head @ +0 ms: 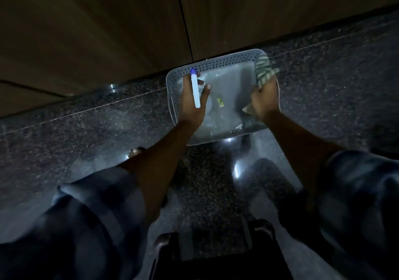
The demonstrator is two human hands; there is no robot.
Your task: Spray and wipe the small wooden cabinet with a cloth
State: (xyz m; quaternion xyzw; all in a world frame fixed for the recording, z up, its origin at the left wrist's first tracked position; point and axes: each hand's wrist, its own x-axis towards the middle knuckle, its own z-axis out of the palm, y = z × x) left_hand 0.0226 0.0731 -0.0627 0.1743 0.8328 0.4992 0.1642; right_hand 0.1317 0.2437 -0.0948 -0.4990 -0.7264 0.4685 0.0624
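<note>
A slim white spray bottle [195, 89] with a blue cap points its cap away from the person, above a grey perforated basket [216, 63]. A green-and-white striped cloth [263, 70] hangs bunched over the basket's right rim. Brown wooden cabinet panels [97, 31] stand behind.

floor [86, 128]: dark speckled stone | on it: perforated grey basket [216, 62]

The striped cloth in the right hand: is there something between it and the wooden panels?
Nothing visible blocks it. The striped cloth is in the right hand over the basket, whose far rim sits against the wooden panels.
</note>
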